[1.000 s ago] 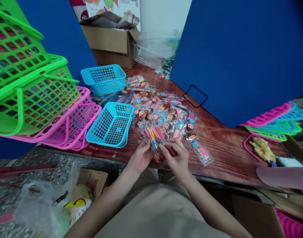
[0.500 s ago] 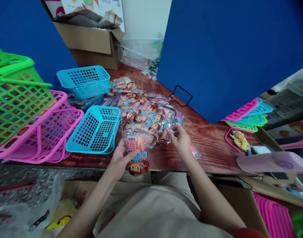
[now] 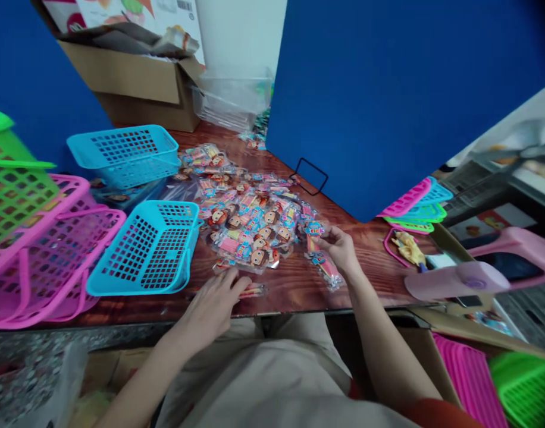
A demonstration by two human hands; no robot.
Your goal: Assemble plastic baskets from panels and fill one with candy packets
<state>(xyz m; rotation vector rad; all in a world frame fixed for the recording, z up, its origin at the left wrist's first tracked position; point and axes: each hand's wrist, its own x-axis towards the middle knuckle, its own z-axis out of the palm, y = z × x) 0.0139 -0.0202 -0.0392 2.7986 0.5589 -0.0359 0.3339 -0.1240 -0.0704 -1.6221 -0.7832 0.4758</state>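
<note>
Small clear packets [image 3: 250, 223] with pink and yellow sticks and cartoon-head prints lie heaped mid-table. My left hand [image 3: 214, 306] is palm down near the table's front edge, with its fingers closed over a packet [image 3: 254, 290]. Most of that packet is hidden beneath the hand. At the heap's right side, my right hand [image 3: 341, 249] pinches the edge of another packet [image 3: 314, 230] between thumb and fingers. Just below those fingers, a pink-stick packet [image 3: 326, 268] rests on the wood.
Two blue baskets [image 3: 147, 246] stand left of the heap, beside stacked pink [image 3: 71, 238] and green baskets [image 3: 20, 178]. A blue panel [image 3: 366, 107] with a black wire loop [image 3: 312, 176] rises behind. At right lies a pink bottle [image 3: 455, 280]; a cardboard box [image 3: 134, 77] stands behind.
My left hand has turned palm down and lowered the packet it held upright to the table. My right hand now pinches a packet at the heap's right edge. The view has shifted right.
</note>
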